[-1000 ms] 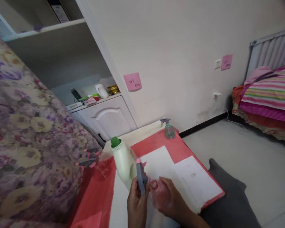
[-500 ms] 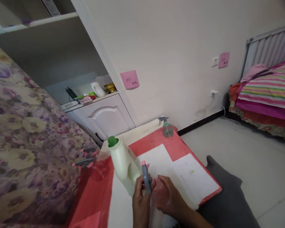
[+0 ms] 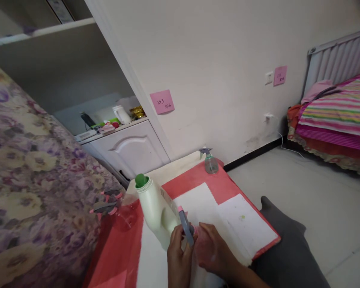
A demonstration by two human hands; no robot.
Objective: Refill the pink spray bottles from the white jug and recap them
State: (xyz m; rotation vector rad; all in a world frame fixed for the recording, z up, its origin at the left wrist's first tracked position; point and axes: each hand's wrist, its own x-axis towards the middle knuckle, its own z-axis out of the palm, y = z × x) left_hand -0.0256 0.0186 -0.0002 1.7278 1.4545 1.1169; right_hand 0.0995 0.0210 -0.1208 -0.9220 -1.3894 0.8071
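Note:
My left hand [image 3: 180, 248] is closed around the grey spray head [image 3: 186, 227], which has a pink nozzle tip. Below and to the right, my right hand [image 3: 217, 250] grips the clear pinkish bottle [image 3: 204, 244] of the same sprayer. The spray head sits at the bottle's neck; whether it is fully screwed on I cannot tell. Just beyond my left hand stands a large pale green jug [image 3: 156, 212] with its green open spout [image 3: 141, 180]. My fingers hide part of the bottle.
Pink sprayers with grey heads [image 3: 124, 216] stand at the table's left. A green-tinted spray bottle [image 3: 211, 164] is at the far corner. White paper [image 3: 246, 224] lies on the red cloth [image 3: 195, 176]. A floral curtain [image 3: 42, 192] hangs at left; a bed [image 3: 336, 124] stands at right.
The spray head has tilted and turned slightly under my left hand. My right hand stays around the bottle. The view has shifted a little.

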